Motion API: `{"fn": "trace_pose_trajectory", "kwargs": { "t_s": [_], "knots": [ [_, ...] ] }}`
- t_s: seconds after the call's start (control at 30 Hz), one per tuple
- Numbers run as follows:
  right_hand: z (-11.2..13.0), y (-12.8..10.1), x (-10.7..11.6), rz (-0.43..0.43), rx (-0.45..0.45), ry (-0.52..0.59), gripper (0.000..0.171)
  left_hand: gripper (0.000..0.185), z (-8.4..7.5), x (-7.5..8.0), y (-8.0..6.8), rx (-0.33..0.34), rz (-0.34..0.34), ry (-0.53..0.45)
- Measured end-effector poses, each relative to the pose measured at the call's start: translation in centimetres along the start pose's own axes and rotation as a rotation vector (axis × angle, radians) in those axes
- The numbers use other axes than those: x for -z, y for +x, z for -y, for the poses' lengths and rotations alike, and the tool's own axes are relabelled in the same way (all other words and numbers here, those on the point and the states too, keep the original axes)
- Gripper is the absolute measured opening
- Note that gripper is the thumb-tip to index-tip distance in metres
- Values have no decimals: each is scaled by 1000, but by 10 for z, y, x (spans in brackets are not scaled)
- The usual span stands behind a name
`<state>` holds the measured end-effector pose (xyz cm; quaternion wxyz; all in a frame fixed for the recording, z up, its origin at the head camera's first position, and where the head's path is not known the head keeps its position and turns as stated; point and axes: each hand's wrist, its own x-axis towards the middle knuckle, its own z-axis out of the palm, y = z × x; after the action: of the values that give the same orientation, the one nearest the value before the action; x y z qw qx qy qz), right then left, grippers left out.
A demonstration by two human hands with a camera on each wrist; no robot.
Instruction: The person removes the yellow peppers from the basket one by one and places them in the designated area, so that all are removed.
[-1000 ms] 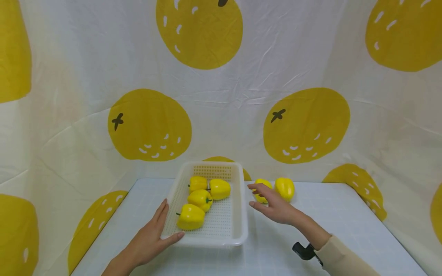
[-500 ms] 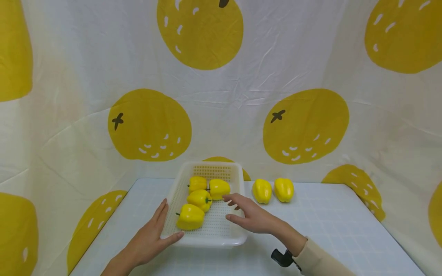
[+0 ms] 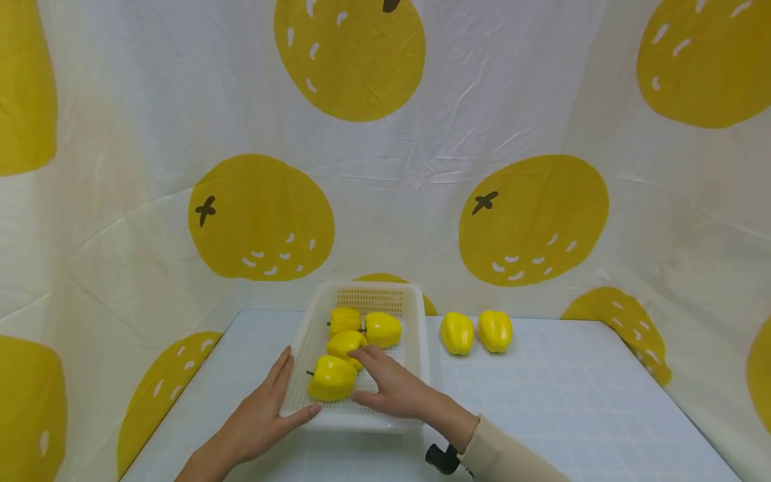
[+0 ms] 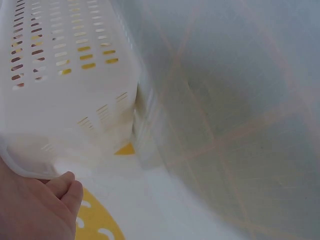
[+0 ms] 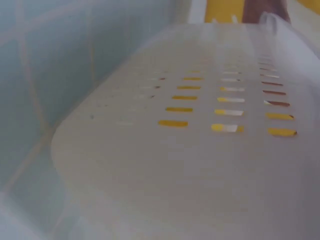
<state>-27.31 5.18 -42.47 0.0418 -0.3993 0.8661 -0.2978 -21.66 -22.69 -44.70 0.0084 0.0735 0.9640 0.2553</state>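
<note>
A white slotted plastic basket (image 3: 361, 423) stands on the table with several yellow bell peppers inside. My left hand (image 3: 255, 412) rests against its near left corner, fingers straight along the side and thumb at the front rim. In the left wrist view, those fingertips (image 4: 72, 192) lie right at the basket's rim (image 4: 25, 174). My right hand (image 3: 400, 388) reaches over the basket, fingers loosely spread. Its fingertips overlap the middle pepper (image 3: 342, 344), and its thumb is beside the front pepper (image 3: 331, 379). The right wrist view shows mostly the basket's outer wall (image 5: 150, 175).
Two more yellow bell peppers, one on the left (image 3: 456, 333) and one on the right (image 3: 495, 331), sit on the table beyond the basket's right side. A fruit-printed curtain (image 3: 415, 227) hangs behind the pale checked table (image 3: 572, 395). A black wrist device (image 3: 442, 459) hangs below my right sleeve.
My right hand has moved left, from in front of the two table peppers, across the basket's right rim to the peppers inside. The left hand and basket have stayed put.
</note>
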Motion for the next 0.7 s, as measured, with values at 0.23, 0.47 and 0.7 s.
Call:
{"fn": "trace_pose_trajectory", "kwargs": {
  "t_s": [0.23,0.47,0.7],
  "knots": [
    [8,18,-15,0,18,-62,71,118,1,0,-1,-37,-18,18],
    [16,31,-23,14,-14,-174,74,119,2,0,-2,-47,-22,26],
    [16,36,-27,51,4,-275,73,121,2,0,0,-46,-11,36]
  ]
}}
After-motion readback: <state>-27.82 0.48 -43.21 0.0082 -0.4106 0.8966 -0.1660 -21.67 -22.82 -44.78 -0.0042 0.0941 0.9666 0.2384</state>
